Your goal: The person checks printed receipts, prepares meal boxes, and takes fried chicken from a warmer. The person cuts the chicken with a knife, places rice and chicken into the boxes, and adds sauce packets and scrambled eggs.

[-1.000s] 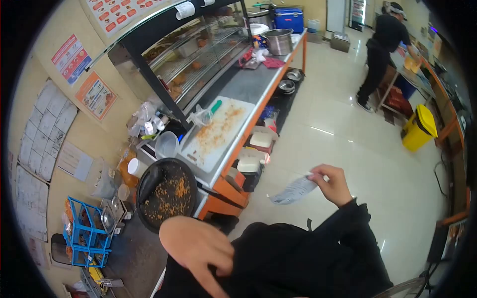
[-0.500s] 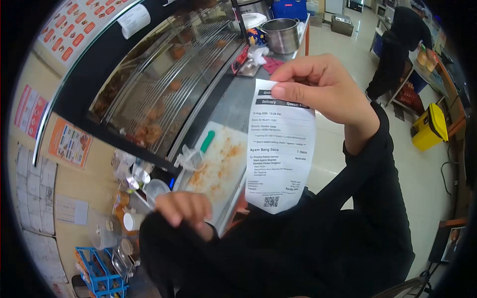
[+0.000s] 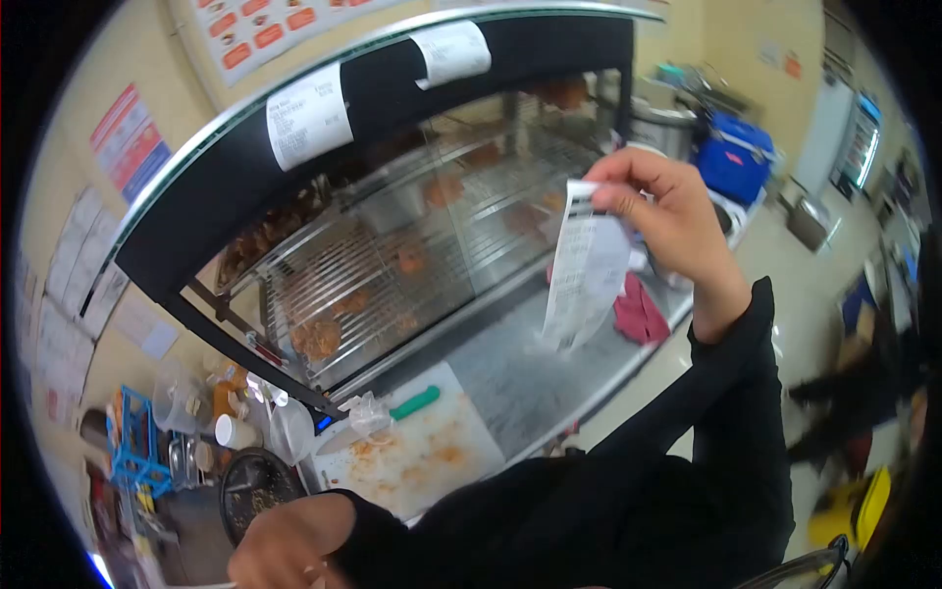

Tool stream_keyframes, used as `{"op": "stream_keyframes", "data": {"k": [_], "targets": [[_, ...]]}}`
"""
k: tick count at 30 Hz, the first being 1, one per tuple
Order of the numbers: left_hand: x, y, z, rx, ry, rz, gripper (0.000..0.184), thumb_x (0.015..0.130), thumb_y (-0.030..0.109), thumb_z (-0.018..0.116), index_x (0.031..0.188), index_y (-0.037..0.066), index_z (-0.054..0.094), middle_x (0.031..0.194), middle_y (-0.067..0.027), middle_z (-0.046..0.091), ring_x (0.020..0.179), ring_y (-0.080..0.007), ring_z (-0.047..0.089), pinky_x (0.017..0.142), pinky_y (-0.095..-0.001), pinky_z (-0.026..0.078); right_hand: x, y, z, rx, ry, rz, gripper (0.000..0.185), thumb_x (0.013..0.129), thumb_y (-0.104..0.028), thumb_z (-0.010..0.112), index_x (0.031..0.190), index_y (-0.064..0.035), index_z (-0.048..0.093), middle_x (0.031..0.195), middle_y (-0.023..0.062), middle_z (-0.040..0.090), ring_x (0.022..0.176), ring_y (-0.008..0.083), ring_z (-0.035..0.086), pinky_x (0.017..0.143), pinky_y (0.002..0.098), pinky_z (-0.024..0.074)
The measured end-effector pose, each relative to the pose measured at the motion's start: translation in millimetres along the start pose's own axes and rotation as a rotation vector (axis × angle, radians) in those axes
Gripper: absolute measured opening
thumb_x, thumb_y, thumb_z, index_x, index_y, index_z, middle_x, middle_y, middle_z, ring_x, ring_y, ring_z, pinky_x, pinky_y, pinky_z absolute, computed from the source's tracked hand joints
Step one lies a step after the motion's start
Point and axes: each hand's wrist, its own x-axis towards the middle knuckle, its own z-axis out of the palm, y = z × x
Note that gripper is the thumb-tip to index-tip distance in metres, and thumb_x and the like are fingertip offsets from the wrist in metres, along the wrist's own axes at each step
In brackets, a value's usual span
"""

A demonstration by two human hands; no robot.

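Between the thumb and fingers of my right hand (image 3: 662, 211) is a printed receipt (image 3: 584, 270), pinched at its top and hanging down in front of the steel counter. Low at the left, near a dark round pan (image 3: 257, 491), is my left hand (image 3: 289, 540). Its fingers are blurred and partly cut off by the frame's lower edge. A stained white cutting board (image 3: 442, 447) lies on the counter, with a green-handled knife (image 3: 415, 401) across its back part. Crumpled clear plastic (image 3: 369, 416) covers part of the blade.
A glass display case (image 3: 412, 226) with fried pieces on wire racks stands behind the counter (image 3: 520, 373). Two receipts hang on its top frame, one a longer slip (image 3: 309, 116). A maroon cloth (image 3: 640, 309) lies at right. A yellow bin (image 3: 854, 510) and a blurred person are farther right.
My view has swung toward the display case. The receipt, still in my right hand, is now turned at an angle and held before the counter. My left hand has moved down and left.
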Motion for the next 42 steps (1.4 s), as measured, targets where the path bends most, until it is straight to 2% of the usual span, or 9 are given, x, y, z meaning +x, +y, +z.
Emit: {"op": "stream_keyframes", "data": {"k": [3, 4, 6, 11, 14, 21, 24, 34, 42], "targets": [[-55, -55, -38, -0.015, -0.196, -0.907, 0.037, 0.098, 0.03, 0.039, 0.116, 0.001, 0.054, 0.1, -0.0165, 0.059, 0.091, -0.0298, 0.059, 0.079, -0.0411, 0.047, 82, 46, -37, -0.212, 0.085, -0.256, 0.012, 0.088, -0.011, 0.058, 0.093, -0.0015, 0.064, 0.082, 0.006, 0.065, 0.077, 0.0119, 0.058, 0.072, 0.0251, 0.0446], [-52, -88, -36, 0.28, 0.202, -1.232, 0.043, 0.098, 0.032, 0.041, 0.126, 0.0, 0.049, 0.114, -0.0175, 0.059, 0.103, -0.0307, 0.058, 0.088, -0.0365, 0.045, 111, 64, -45, -0.329, 0.143, -0.38, 0.013, 0.087, -0.012, 0.058, 0.093, -0.0023, 0.065, 0.083, 0.0076, 0.065, 0.079, 0.0162, 0.059, 0.073, 0.0274, 0.045], [-65, -153, -38, 0.402, 0.251, -1.528, 0.05, 0.099, 0.04, 0.04, 0.129, 0.0, 0.046, 0.119, -0.014, 0.058, 0.11, -0.0283, 0.056, 0.092, -0.0345, 0.044, 170, 97, -56, -0.456, 0.228, -0.569, 0.014, 0.087, -0.015, 0.059, 0.093, -0.0037, 0.066, 0.086, 0.0095, 0.065, 0.084, 0.0239, 0.06, 0.075, 0.0318, 0.0455], [-127, -265, -29, 0.148, 0.729, -1.55, 0.05, 0.097, 0.041, 0.045, 0.128, 0.0, 0.046, 0.116, -0.0093, 0.058, 0.107, -0.0171, 0.054, 0.091, -0.0294, 0.042, 264, 139, -48, -0.405, 0.305, -0.632, 0.008, 0.076, -0.011, 0.067, 0.079, -0.0039, 0.065, 0.085, 0.013, 0.062, 0.087, 0.031, 0.057, 0.08, 0.0408, 0.0434], [-89, -289, -64, -0.263, 0.464, -1.669, 0.057, 0.097, 0.035, 0.05, 0.136, -0.003, 0.036, 0.131, -0.0116, 0.049, 0.12, -0.0186, 0.047, 0.102, -0.0304, 0.036, 276, 147, -42, -0.386, 0.324, -0.705, 0.008, 0.076, -0.01, 0.067, 0.08, -0.0034, 0.065, 0.081, 0.0133, 0.061, 0.086, 0.0327, 0.057, 0.079, 0.0399, 0.0438], [-43, -295, -94, -0.076, 1.214, -1.077, 0.052, 0.098, 0.029, 0.047, 0.136, -0.004, 0.033, 0.128, -0.0106, 0.049, 0.116, -0.0142, 0.046, 0.098, -0.0264, 0.037, 272, 155, -37, -0.546, 0.246, -0.787, 0.022, 0.091, -0.023, 0.054, 0.089, -0.0051, 0.066, 0.091, 0.0104, 0.064, 0.087, 0.0318, 0.059, 0.075, 0.0393, 0.0451], [-41, -322, -115, 0.239, 1.159, -0.988, 0.074, 0.097, 0.041, 0.044, 0.141, -0.011, 0.016, 0.148, -0.0242, 0.02, 0.139, -0.0275, 0.019, 0.111, -0.0333, 0.022, 258, 144, -34, -0.553, 0.218, -0.827, 0.026, 0.094, -0.024, 0.048, 0.092, -0.0047, 0.065, 0.092, 0.0109, 0.064, 0.087, 0.0318, 0.058, 0.076, 0.0381, 0.0449], [-6, -332, -96, 0.207, 0.385, -0.677, 0.041, 0.095, 0.028, 0.05, 0.12, -0.003, 0.046, 0.123, -0.0167, 0.048, 0.115, -0.0268, 0.045, 0.096, -0.0367, 0.036, 261, 160, -38, -0.589, 0.227, -0.816, 0.035, 0.099, -0.03, 0.041, 0.1, -0.004, 0.064, 0.096, 0.0131, 0.062, 0.09, 0.0301, 0.059, 0.081, 0.0347, 0.0432], [-133, -202, -59, 0.341, 0.712, -1.017, 0.031, 0.093, 0.013, 0.054, 0.121, 0.0, 0.053, 0.124, -0.0125, 0.055, 0.12, -0.0235, 0.049, 0.103, -0.0362, 0.035, 267, 178, -54, -0.733, 0.219, -0.802, 0.038, 0.1, -0.03, 0.039, 0.104, 0.0004, 0.062, 0.103, 0.0154, 0.058, 0.094, 0.0301, 0.058, 0.084, 0.0329, 0.0424]]}}
